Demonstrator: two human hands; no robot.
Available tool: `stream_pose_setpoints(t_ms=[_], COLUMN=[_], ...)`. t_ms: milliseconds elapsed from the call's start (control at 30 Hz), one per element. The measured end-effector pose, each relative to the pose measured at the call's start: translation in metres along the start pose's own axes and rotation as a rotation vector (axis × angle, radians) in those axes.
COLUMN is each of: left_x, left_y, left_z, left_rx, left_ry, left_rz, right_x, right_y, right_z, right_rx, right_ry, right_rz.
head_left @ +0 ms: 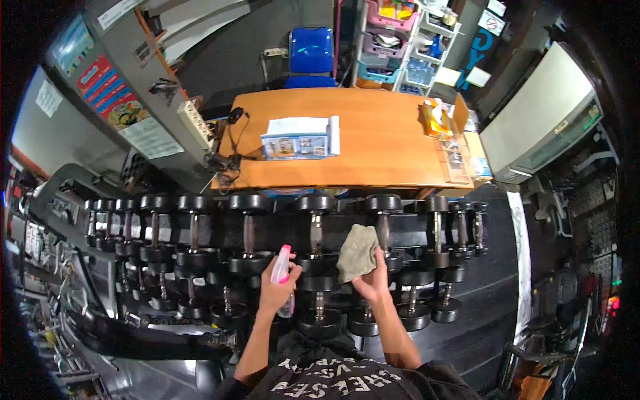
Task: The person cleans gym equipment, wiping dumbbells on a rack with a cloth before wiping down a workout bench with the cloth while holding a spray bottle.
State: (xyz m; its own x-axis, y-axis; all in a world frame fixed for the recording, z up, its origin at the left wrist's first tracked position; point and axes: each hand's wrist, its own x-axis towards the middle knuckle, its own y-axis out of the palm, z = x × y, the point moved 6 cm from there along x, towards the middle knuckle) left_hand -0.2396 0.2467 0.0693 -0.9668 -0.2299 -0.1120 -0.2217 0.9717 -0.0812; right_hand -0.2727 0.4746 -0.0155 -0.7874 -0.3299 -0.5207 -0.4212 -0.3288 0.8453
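Note:
My left hand [275, 292] is wrapped round a spray bottle [284, 262] with a white and pink top. Part of the bottle's clear body shows below the fingers. In my right hand [373, 281] is a grey-green cloth [358, 253], held up by its lower right side. Both hands are above a rack of black dumbbells with metal handles. One dumbbell [317, 230] lies between the two hands, and another dumbbell [385, 203] is partly hidden behind the cloth.
Dumbbells fill two tiers across the rack. Behind it stands a wooden desk [380, 153] with a desk calendar [297, 145], a tissue box [437, 119] and cables. Farther back are a blue chair [311, 50] and plastic basket shelves. A white fridge [543, 113] is at right.

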Motion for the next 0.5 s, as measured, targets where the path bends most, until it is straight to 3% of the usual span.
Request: stream_pose_setpoints(t_ms=[300,500], left_x=[0.096,0.122], left_y=[0.026,0.033], left_z=[0.013,0.03], left_rx=[0.113,0.201], left_ry=[-0.039,-0.125], left_rz=[0.228,0.29], right_x=[-0.007,0.004], right_y=[-0.012,0.017], right_z=[-0.003,-0.01], right_rx=[-0.02,-0.12], right_ry=[-0.114,-0.139], right_rz=[-0.07,-0.025])
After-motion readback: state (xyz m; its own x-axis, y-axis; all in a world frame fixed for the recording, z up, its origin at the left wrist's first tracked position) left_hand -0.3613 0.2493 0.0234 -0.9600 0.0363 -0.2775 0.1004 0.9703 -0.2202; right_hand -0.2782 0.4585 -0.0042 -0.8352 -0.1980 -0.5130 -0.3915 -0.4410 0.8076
